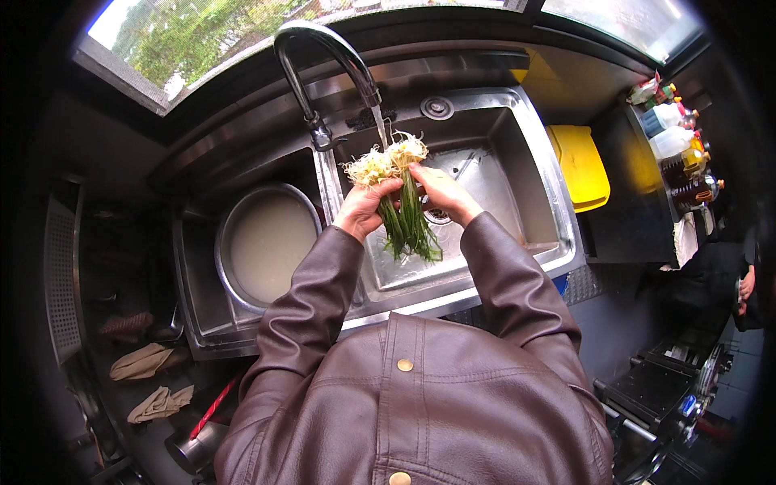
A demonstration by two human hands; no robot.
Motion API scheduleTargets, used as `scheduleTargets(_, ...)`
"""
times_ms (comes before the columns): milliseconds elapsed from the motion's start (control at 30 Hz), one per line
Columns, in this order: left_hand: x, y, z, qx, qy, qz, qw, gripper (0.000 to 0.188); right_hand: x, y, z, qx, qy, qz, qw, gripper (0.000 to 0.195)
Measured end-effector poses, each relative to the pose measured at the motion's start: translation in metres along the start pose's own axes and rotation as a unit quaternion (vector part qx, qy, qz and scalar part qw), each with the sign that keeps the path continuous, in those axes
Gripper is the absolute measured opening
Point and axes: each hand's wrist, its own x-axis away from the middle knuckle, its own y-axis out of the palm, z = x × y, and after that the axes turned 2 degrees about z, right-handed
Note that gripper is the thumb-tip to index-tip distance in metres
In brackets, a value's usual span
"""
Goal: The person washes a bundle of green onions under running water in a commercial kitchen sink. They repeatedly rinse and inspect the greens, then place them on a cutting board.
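Note:
My left hand point(367, 209) and my right hand point(445, 193) grip a bunch of green onions point(405, 221) between them. Its pale, rooty ends point toward the faucet, and the green leaves hang toward me over the right basin. From the chrome gooseneck faucet point(368, 85) a stream of water point(381, 126) runs down at the root ends. The stainless steel double sink point(542, 182) lies below my hands, its drain point(438, 215) partly hidden by my right hand and the leaves.
A round metal pot point(270, 242) of cloudy liquid stands in the left basin. Right of the sink are a yellow plastic container point(579, 167) and several bottles point(673, 142) on a dark counter. Tan cloths point(160, 403) lie at lower left. At the far right another person's hand point(747, 288) shows.

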Motion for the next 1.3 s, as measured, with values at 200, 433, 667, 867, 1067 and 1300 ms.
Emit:
scheduleTargets(200, -0.001, -0.006, -0.004, 0.006, -0.007, 0.041, 0.999, 0.027, 0.002, 0.001, 0.015, 0.241, -0.347, 0.266, 0.867, 0.016)
scheduleTargets(433, 0.000, 0.000, -0.005, 0.019, -0.024, 0.041, 0.999, 0.027, 0.008, 0.010, 0.006, 0.349, -0.389, 0.228, 0.821, 0.016)
scheduleTargets(667, 0.001, 0.001, -0.005, 0.025, -0.023, 0.067, 0.997, 0.028, 0.008, 0.013, 0.015, 0.349, -0.380, 0.240, 0.822, 0.012)
scheduleTargets(867, -0.001, -0.003, -0.006, 0.035, -0.016, 0.105, 0.994, 0.027, 0.018, 0.012, 0.012, 0.312, -0.346, 0.267, 0.844, 0.011)
scheduleTargets(1067, 0.003, 0.006, -0.006, 0.028, 0.000, 0.140, 0.990, 0.027, 0.024, 0.009, 0.011, 0.303, -0.367, 0.362, 0.802, 0.008)
scheduleTargets(1300, 0.008, 0.019, -0.013, -0.010, 0.000, 0.102, 0.995, 0.027, 0.012, 0.016, 0.017, 0.405, -0.378, 0.264, 0.789, 0.011)
